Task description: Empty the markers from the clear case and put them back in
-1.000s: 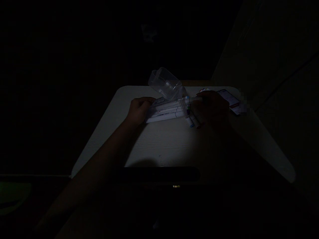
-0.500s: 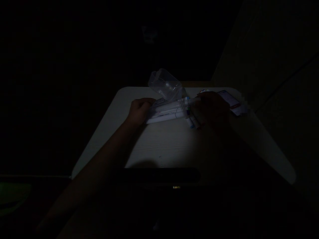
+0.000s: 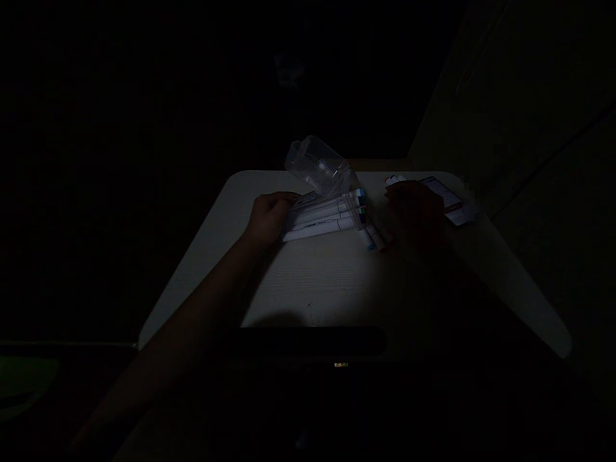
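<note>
Room v. dark; only the middle of the pale desk (image 3: 312,282) is lit, its corners rounded, w/ a dark strip along the near edge. Beyond the lit patch, walls and floor are nearly black and can't be made out.

Left forearm comes in from bottom-left, across the desk. Left hand (image 3: 267,217) sits at the left end of a bundle of white markers (image 3: 321,217), fingers curled onto that end and touching it; whether it truly clamps the bundle or just steadies it, can't tell. The markers lie side by side, roughly level, coloured caps pointing right, bundle resting on the desk near its centre-far part.

Just right of the cap ends, a couple of loose markers (image 3: 374,238) lie on the desk at an angle to the bundle, blue and red tips toward the camera.

Right hand (image 3: 416,208) is in shadow, just right of the loose ones, apart from the bundle; fingers open or closed, can't tell, too dark.

Behind the bundle, a clear plastic case (image 3: 317,165) stands tilted, leaning back-left, its lower end touching or right beside the markers; nothing clear inside it.

Far right, past the right hand, a phone (image 3: 443,192) lies flat w/ its screen faintly lit.
</note>
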A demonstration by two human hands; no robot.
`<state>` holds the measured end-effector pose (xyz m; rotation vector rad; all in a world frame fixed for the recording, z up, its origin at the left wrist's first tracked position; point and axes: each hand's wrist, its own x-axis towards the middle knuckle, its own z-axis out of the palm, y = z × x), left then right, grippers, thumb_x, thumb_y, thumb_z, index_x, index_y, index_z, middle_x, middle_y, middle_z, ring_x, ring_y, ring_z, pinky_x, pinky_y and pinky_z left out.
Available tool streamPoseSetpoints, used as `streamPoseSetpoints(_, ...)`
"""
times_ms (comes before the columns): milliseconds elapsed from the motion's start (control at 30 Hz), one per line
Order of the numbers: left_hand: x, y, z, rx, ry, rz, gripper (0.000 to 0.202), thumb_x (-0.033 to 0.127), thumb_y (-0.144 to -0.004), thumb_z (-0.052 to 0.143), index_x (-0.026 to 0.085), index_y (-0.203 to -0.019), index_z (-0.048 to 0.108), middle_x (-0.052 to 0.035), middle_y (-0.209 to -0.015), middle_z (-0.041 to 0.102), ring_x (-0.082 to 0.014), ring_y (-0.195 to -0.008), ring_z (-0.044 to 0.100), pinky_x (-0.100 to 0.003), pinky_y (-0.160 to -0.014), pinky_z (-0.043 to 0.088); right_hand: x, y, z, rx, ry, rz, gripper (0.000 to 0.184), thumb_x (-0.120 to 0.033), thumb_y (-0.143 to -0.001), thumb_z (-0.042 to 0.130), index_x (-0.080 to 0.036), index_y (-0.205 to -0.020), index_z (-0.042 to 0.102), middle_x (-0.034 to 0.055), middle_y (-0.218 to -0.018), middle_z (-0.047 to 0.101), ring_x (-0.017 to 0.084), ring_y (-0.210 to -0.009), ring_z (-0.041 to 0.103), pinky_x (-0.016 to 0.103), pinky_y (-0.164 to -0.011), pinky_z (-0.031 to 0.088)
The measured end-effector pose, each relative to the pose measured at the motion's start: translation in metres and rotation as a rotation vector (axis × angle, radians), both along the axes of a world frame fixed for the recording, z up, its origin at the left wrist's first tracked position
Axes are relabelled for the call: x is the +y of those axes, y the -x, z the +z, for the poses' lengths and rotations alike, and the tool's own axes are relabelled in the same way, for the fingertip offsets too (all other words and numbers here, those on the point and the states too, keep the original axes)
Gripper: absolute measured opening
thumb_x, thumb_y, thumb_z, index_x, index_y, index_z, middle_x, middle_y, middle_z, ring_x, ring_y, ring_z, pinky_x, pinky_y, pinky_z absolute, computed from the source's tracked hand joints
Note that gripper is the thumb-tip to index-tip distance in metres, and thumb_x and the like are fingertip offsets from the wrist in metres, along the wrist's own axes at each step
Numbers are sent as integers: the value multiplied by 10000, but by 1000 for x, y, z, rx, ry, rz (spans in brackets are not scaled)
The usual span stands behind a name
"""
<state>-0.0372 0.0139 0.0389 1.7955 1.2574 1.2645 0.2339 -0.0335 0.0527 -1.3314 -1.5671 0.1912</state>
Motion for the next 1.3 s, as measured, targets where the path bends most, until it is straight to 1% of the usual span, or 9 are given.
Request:
streamPoseSetpoints(100, 0, 0, 0, 1, 7, 19, 360, 343, -677, 446, 137, -769, 726, -72, -821, 743, -224, -865, 661, -320, -812, 532, 5, -6, -3, -195, 234, -51, 141, -182, -770, 566, -194, -832, 693, 55, -907, 734, 207, -877, 686, 371, -838, 542)
streamPoseSetpoints(200, 2, 1, -2, 0, 6, 26, 348, 340, -666, 452, 143, -750, 727, -77, -827, 746, -232, -882, 666, -324, -827, 536, 8, -11, -9, -371, 433, -33, 201, -205, -780, 575, -177, -926, 711, 89, -976, 737, 237, -907, 685, 383, -836, 537)
streamPoseSetpoints(400, 4, 2, -4, 1, -4, 11, 364, 355, -677, 440, 150, -763, 728, -72, -836, 749, -230, -882, 673, -332, -838, 538, 4, -14, -12, -553, 562, -12, 323, -278, -810, 571, -169, -1093, 681, 116, -1098, 714, 252, -997, 669, 359, -824, 513)
streamPoseSetpoints(567, 4, 1, -2, -9, 11, 12, 383, 382, -657, 457, 152, -783, 735, -77, -879, 765, -241, -877, 673, -354, -854, 535, 1, -14, -6, -665, 665, -84, 311, -382, -829, 566, -153, -980, 713, 162, -1062, 718, 302, -955, 676, 391, -769, 505)
streamPoseSetpoints(700, 4, 1, -1, -6, 25, 42, 406, 400, -650, 463, 142, -800, 740, -89, -867, 763, -254, -870, 671, -362, -832, 538, 1, -15, -4, -626, 578, -130, 322, -351, -834, 554, -149, -1027, 715, 163, -1089, 716, 301, -998, 676, 401, -808, 513)
streamPoseSetpoints(833, 5, 3, -4, 10, 8, 2, 411, 391, -666, 455, 143, -817, 745, -79, -864, 761, -246, -854, 672, -357, -832, 534, 7, -21, -2, -424, 524, -177, 323, -321, -810, 595, -142, -1054, 708, 136, -1059, 729, 279, -978, 684, 405, -833, 527)
streamPoseSetpoints(1033, 4, 4, -4, 13, 11, 19, 409, 377, -672, 455, 146, -840, 748, -76, -918, 768, -260, -911, 682, -364, -878, 527, 16, -34, -4, -139, 149, -227, 171, -249, -755, 620, -185, -892, 699, 71, -934, 732, 218, -858, 682, 388, -839, 529)
streamPoseSetpoints(1167, 3, 2, 0, 20, 17, 37, 398, 401, -651, 461, 154, -795, 738, -87, -908, 769, -272, -917, 683, -371, -885, 527, 14, -33, -4, -26, 26, -284, 126, -303, -771, 622, -205, -834, 671, 56, -865, 707, 200, -806, 664, 366, -787, 526)
streamPoseSetpoints(1300, 3, 2, -1, 17, 13, 46, 387, 411, -647, 463, 161, -774, 730, -87, -906, 768, -266, -912, 680, -364, -874, 531, 8, -29, 3, 73, -123, -308, 169, -334, -820, 581, -183, -843, 651, 91, -922, 699, 188, -867, 649, 337, -814, 518)
